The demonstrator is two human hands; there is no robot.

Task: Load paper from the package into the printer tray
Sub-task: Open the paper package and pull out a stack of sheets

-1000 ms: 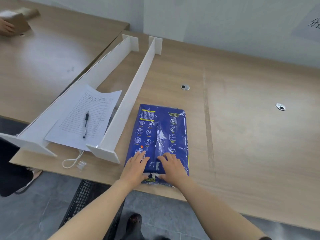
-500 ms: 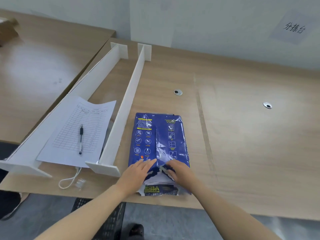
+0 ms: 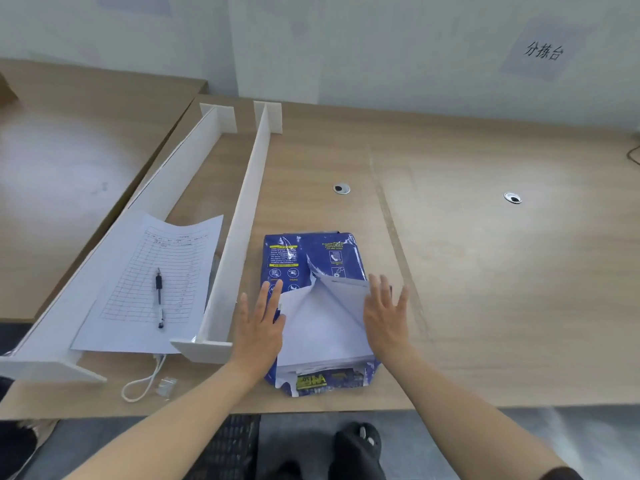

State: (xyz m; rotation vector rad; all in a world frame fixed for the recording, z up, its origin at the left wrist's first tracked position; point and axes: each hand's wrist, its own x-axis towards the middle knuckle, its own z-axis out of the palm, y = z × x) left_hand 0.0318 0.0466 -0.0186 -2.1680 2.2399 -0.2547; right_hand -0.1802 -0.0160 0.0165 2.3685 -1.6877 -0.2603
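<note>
A blue paper package (image 3: 298, 258) lies flat near the front edge of the wooden table. Its wrapper is torn open along the near half, and a white paper stack (image 3: 322, 327) shows through the gap. My left hand (image 3: 259, 320) rests on the left flap with fingers spread. My right hand (image 3: 384, 313) presses the right flap aside, fingers apart. Neither hand grips anything. No printer tray is in view.
A long white divider frame (image 3: 239, 223) stands left of the package, with a printed form (image 3: 159, 282) and a black pen (image 3: 159, 299) lying in it. A white cord (image 3: 145, 386) lies at the table's front edge. Two cable grommets (image 3: 341, 188) sit further back.
The wrapper has been torn and spread wider, and much more white paper shows. Both hands moved apart to the package's left and right sides, fingers now spread.
</note>
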